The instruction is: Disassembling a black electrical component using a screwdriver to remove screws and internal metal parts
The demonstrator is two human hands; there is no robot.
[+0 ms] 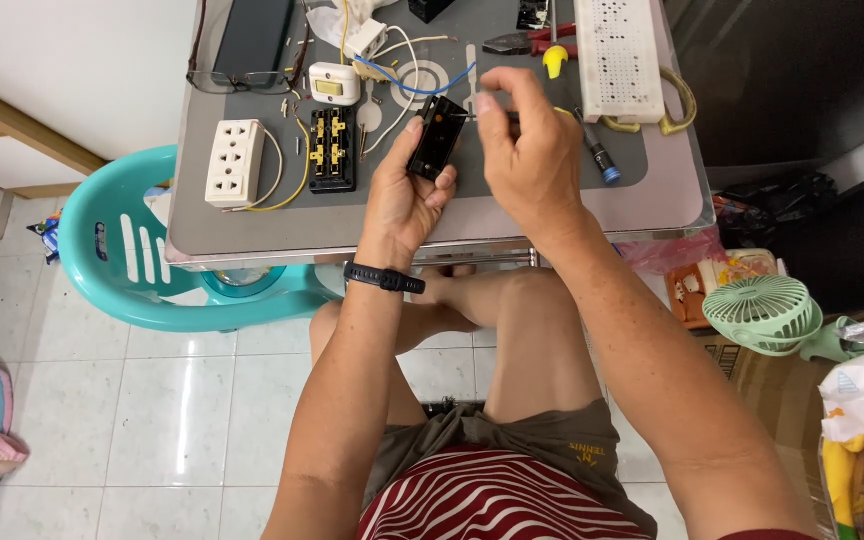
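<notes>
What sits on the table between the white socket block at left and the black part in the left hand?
In the head view, a black terminal block with brass contacts lies between the white socket block and the black part.

— What is seen on the table (252, 225)?
— A socket block (235, 162) is placed at left, an opened socket base (333, 150) just to its right.

— And farther back?
— A perforated board (619, 58) is set at right, pliers (524, 43) beside it; a chair (132, 260) is tucked under the left edge.
</notes>
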